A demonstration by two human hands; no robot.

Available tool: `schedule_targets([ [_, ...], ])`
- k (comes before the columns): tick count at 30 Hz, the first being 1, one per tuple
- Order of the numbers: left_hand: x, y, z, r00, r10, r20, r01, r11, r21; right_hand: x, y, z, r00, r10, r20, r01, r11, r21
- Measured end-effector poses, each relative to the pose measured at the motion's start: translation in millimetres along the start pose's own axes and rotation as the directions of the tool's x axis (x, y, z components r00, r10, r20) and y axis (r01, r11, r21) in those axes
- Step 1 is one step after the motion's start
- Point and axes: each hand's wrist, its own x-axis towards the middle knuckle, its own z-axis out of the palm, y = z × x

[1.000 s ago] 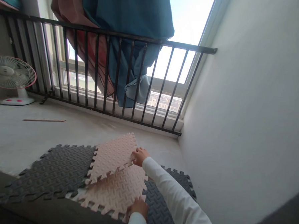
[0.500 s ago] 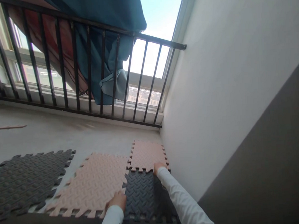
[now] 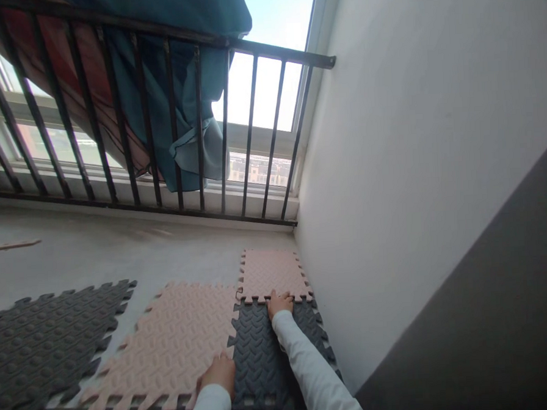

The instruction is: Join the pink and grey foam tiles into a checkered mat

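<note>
My right hand (image 3: 280, 304) lies on the seam between the far pink foam tile (image 3: 272, 271) and the black foam tile (image 3: 253, 347), fingers spread over the joint. My left hand (image 3: 219, 374) rests palm down at the near right corner of the larger-looking pink tile (image 3: 179, 338), beside the black tile's left edge. Its fingers look laid along the surface, partly hidden by the back of the hand. The black tile's far edge meets the far pink tile, and its left teeth meet the other pink tile. My right forearm covers part of the black tile.
Another black tile (image 3: 56, 345) with round bumps lies apart at the left. A thin stick (image 3: 12, 245) is on the grey floor (image 3: 96, 245). A white wall (image 3: 389, 131) rises close on the right. Behind stand a dark railing (image 3: 200, 129) and a hanging blue cloth (image 3: 153, 101).
My right hand has moved left along the seam, from near the wall-side corner toward its middle. The left hand stays at the same tile corner. The view has shifted slightly.
</note>
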Motion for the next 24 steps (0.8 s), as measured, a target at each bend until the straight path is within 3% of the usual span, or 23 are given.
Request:
schedule_targets([
  [6,3,5,-0.4,0.999,-0.042,-0.007,0.042,0.998,0.038,33,-14,-9,0.998,0.037,0.043,-0.037,0.999,0.001],
  [12,11,2,6.7,1.000,-0.011,-0.015,0.011,1.000,0.017,56,-24,-12,0.998,0.012,0.067,-0.012,1.000,0.008],
  [24,6,5,-1.3,1.000,-0.016,0.001,0.016,0.999,0.033,62,-20,-11,1.000,0.024,-0.003,-0.024,1.000,-0.002],
])
